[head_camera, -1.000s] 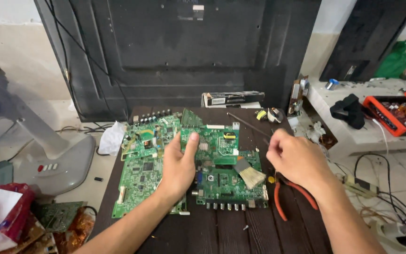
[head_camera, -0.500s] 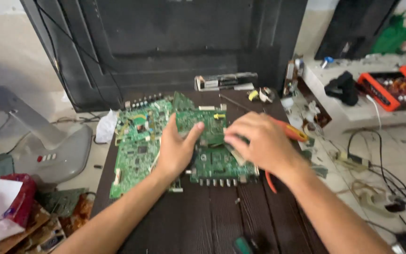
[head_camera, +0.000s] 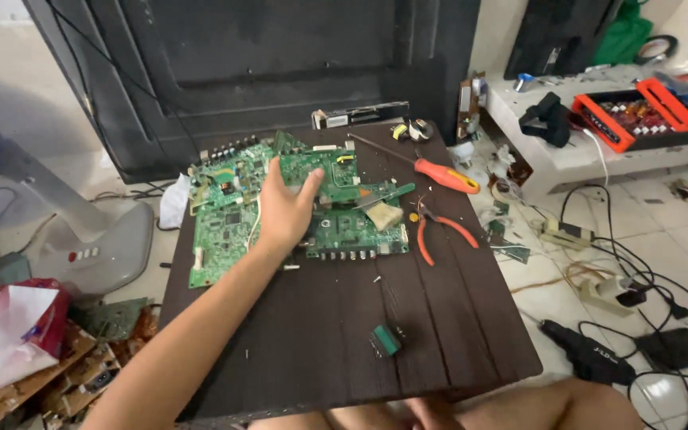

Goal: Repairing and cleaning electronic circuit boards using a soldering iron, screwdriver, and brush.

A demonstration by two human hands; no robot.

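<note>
My left hand (head_camera: 284, 209) lies flat, fingers spread, on a pile of green circuit boards (head_camera: 224, 227) on a dark wooden table (head_camera: 344, 318). A second green board (head_camera: 356, 235) lies just right of the hand, with a beige block (head_camera: 385, 215) on it. An orange-handled screwdriver (head_camera: 439, 173) and orange-handled pliers (head_camera: 442, 231) lie to the right of the boards. A small green component (head_camera: 385, 340) sits alone near the table's front. My right hand is out of view.
A large black panel (head_camera: 264, 64) leans behind the table. A fan base (head_camera: 97, 247) and scrap boards are on the left floor. On the right are an orange tool case (head_camera: 631, 111), cables and a black drill (head_camera: 591, 354).
My right hand has lifted off the boards and pulled back out of view. The left hand stays pressed on the boards. The small green component now shows near the table's front.
</note>
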